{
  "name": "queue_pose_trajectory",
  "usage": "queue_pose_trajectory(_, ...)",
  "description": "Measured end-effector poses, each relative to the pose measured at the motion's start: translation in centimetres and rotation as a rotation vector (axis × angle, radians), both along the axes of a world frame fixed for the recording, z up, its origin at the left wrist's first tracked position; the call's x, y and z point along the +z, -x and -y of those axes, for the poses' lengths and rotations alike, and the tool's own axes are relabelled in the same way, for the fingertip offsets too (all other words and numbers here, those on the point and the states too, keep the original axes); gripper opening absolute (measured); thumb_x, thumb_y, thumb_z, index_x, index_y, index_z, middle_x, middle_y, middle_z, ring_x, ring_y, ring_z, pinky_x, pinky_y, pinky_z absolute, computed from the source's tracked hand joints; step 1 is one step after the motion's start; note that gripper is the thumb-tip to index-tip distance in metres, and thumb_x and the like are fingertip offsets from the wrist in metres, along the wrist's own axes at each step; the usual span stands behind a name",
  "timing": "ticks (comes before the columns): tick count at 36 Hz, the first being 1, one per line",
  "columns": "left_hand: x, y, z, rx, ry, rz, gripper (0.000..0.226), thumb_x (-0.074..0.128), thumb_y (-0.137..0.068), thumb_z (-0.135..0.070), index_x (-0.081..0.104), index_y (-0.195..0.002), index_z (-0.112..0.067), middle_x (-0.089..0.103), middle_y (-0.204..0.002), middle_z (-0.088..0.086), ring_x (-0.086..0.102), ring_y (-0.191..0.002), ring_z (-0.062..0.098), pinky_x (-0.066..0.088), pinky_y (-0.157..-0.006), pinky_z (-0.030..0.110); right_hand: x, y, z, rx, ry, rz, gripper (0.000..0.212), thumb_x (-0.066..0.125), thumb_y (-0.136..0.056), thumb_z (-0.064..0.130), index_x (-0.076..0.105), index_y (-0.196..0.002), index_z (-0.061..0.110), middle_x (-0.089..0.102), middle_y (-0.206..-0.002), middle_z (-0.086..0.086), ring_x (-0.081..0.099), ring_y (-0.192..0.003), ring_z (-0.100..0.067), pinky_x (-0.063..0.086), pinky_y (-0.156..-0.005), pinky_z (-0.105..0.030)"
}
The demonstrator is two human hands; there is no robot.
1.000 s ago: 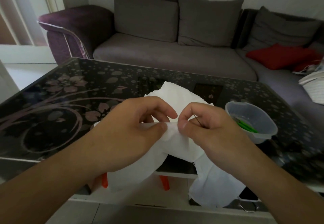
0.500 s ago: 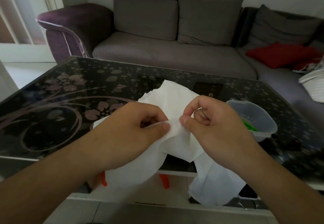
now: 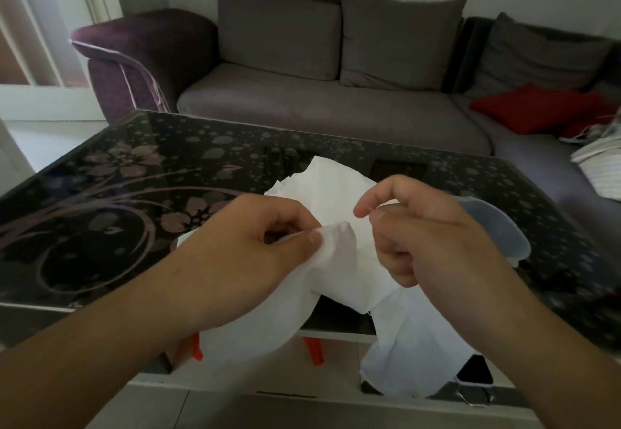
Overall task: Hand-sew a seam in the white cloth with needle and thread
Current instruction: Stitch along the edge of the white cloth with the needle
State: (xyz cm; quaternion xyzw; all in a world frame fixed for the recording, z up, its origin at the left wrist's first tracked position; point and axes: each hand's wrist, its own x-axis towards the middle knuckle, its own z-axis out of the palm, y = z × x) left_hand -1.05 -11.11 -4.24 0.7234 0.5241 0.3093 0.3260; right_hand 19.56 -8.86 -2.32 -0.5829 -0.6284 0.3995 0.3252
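Hands, two. Left hand (image 3: 255, 240): thumb and curled fingers pinch a raised fold of the cloth. Right hand (image 3: 426, 237): fingers curled, thumb and forefinger pinched together beside the fold; what they pinch is too small to tell. Cloth (image 3: 339, 267), one: white, thin, soft, crumpled; held above the table's near edge, its loose ends hanging below. Table (image 3: 117, 193), one: dark glossy glass with a pale flower print. Tub (image 3: 500, 230), one: clear plastic, round, behind the right hand. Sofa (image 3: 336, 109), one: grey fabric, purple armrest. Cushion (image 3: 534, 106), one: red.
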Motion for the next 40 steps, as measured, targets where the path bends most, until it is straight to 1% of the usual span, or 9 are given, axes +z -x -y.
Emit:
queue_pose_trajectory(3,0.0,0.0,-0.1,-0.001,-0.024,0.014,0.017,0.060,-0.100,-0.037,0.076,-0.093,-0.037,0.072,-0.093,-0.026,0.067,-0.092,-0.004,0.050,-0.083,0.020,0.3,0.0,0.2,0.040,0.021,0.007,0.029,0.055,-0.100,0.009,0.065,-0.080,0.027,0.050,-0.049,0.005,0.041,-0.042,-0.006,0.035,-0.043,-0.021)
queue_pose_trajectory(6,0.0,0.1,0.0,-0.004,-0.021,0.033,0.017,0.061,-0.100,-0.036,0.076,-0.093,-0.037,0.073,-0.092,-0.023,0.069,-0.091,-0.001,0.049,-0.081,0.022,0.3,-0.3,1.8,0.164,-0.131,0.040,0.019,0.063,-0.096,0.013,0.069,-0.081,0.022,0.054,-0.052,0.005,0.047,-0.050,-0.004,0.039,-0.058,-0.025)
queue_pose_trajectory(9,0.1,0.1,-0.1,-0.012,-0.014,0.049,0.017,0.061,-0.100,-0.034,0.077,-0.094,-0.036,0.075,-0.092,-0.021,0.070,-0.090,0.002,0.051,-0.083,0.025,0.3,0.0,2.2,0.193,-0.219,0.107,0.016,0.067,-0.096,0.018,0.072,-0.083,0.025,0.063,-0.057,0.004,0.058,-0.059,-0.003,0.044,-0.068,-0.022)
queue_pose_trajectory(13,0.1,0.2,0.0,-0.022,-0.011,0.050,0.017,0.060,-0.100,-0.034,0.077,-0.095,-0.036,0.075,-0.093,-0.022,0.070,-0.091,0.000,0.053,-0.084,0.025,0.0,0.5,2.1,0.162,-0.224,0.155,0.014,0.068,-0.095,0.020,0.072,-0.083,0.027,0.069,-0.064,0.009,0.065,-0.070,-0.001,0.045,-0.075,-0.019)
queue_pose_trajectory(27,0.0,0.0,0.0,-0.073,0.001,0.107,0.016,0.061,-0.099,-0.034,0.077,-0.099,-0.034,0.077,-0.094,-0.018,0.073,-0.092,0.005,0.056,-0.085,0.030,-0.6,0.6,1.8,0.134,-0.214,0.172,0.014,0.067,-0.097,0.021,0.070,-0.085,0.026,0.061,-0.056,0.015,0.061,-0.062,0.001,0.042,-0.068,-0.016)
queue_pose_trajectory(32,0.0,0.0,-0.1,-0.064,-0.045,0.062,0.012,0.064,-0.098,-0.037,0.076,-0.098,-0.036,0.076,-0.094,-0.021,0.072,-0.091,0.001,0.054,-0.082,0.022,-0.5,0.6,1.9,0.158,-0.242,0.163,0.014,0.067,-0.096,0.019,0.069,-0.084,0.027,0.059,-0.053,0.006,0.055,-0.052,-0.002,0.042,-0.054,-0.011)
queue_pose_trajectory(34,0.1,0.0,-0.1,-0.054,-0.062,0.048,0.012,0.063,-0.098,-0.038,0.075,-0.096,-0.037,0.075,-0.093,-0.022,0.071,-0.090,0.001,0.053,-0.079,0.020,-0.4,0.4,1.9,0.173,-0.254,0.168,0.014,0.069,-0.095,0.017,0.068,-0.084,0.027,0.059,-0.054,0.003,0.054,-0.050,-0.003,0.043,-0.054,-0.009)
queue_pose_trajectory(36,0.1,0.0,0.0,-0.041,-0.069,0.045,0.013,0.062,-0.098,-0.039,0.075,-0.095,-0.038,0.075,-0.091,-0.021,0.072,-0.089,0.001,0.053,-0.078,0.020,-0.5,0.3,1.9,0.183,-0.266,0.182,0.016,0.070,-0.093,0.016,0.068,-0.082,0.027,0.062,-0.058,0.003,0.058,-0.056,-0.004,0.045,-0.059,-0.009)
queue_pose_trajectory(40,0.0,0.1,0.0,-0.026,-0.086,0.052,0.013,0.062,-0.098,-0.039,0.075,-0.095,-0.037,0.076,-0.090,-0.016,0.072,-0.086,0.005,0.056,-0.079,0.026,-0.7,0.2,1.9,0.174,-0.275,0.143,0.015,0.072,-0.091,0.016,0.069,-0.080,0.025,0.063,-0.061,0.002,0.059,-0.058,-0.006,0.046,-0.062,-0.011)
